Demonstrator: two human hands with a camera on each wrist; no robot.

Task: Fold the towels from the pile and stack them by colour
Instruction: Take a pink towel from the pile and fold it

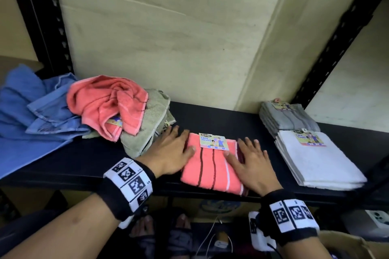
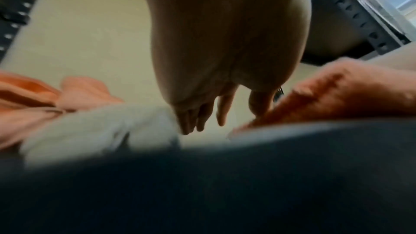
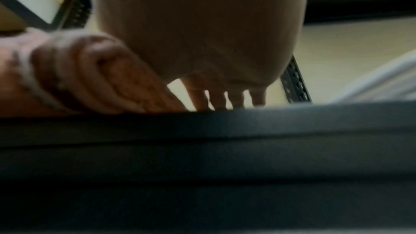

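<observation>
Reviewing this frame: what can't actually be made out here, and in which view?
- Head view: how many towels sit in the folded grey stack; the folded white towel stack covers its front.
- Head view: the beige crumpled towel lies mostly under the crumpled coral towel.
- Left wrist view: the left hand blocks the centre, and blur smears the folded coral striped towel.
- Right wrist view: the dark shelf edge hides the right hand fingertips.
</observation>
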